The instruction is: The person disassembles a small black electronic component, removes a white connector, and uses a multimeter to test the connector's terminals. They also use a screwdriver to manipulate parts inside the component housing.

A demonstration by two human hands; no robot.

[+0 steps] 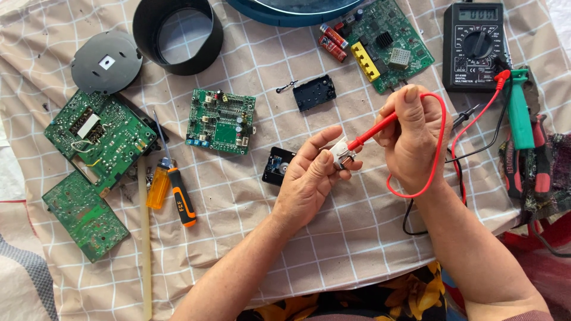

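Left hand (309, 178) pinching a small white part (342, 152) between thumb and fingertips, held above the checked cloth (333, 238). Right hand (410, 134) clenched round a red probe (373, 132), tip touching the white part. Red wire (441, 148) looping round the right hand toward the black meter (473, 44) beyond it. Just below the left fingers, a small black module (277, 166); farther left of the grip, a square green board (220, 121) and an orange-handled screwdriver (178, 193).
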